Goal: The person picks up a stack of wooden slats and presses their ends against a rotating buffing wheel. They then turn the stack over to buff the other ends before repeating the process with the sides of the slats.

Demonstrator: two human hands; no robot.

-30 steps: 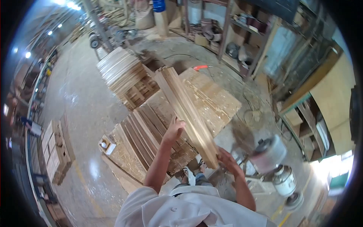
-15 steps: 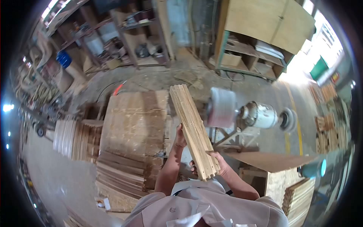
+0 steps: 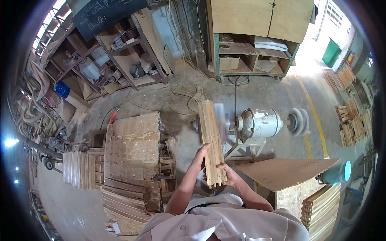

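Note:
Both hands hold a bundle of pale wooden slats [image 3: 212, 138], its long side pointing away from me and its pegged ends toward my shirt. My left hand [image 3: 200, 158] grips the bundle's left edge about midway. Closer to my body, my right hand [image 3: 229, 175] is wrapped round the right edge, thumb on top. The far half of the bundle overlaps a blurred, spinning drum [image 3: 220, 114] in this view. That drum sits on the shaft of a worn white motor [image 3: 261, 122], mounted on a metal stand.
A blurred wheel [image 3: 297, 121] is on the motor's right end. Left of me stands a worn board-topped table [image 3: 132, 140], with stacked slats [image 3: 124, 201] nearer. A slanted brown panel [image 3: 285, 172] and more stacked wood [image 3: 321, 211] are at right. Cables [image 3: 189, 94] lie on the floor.
The slat bundle has swung from slanting left to nearly straight ahead, and now overlaps the drum in view. My left hand has shifted with it. The camera view has turned right.

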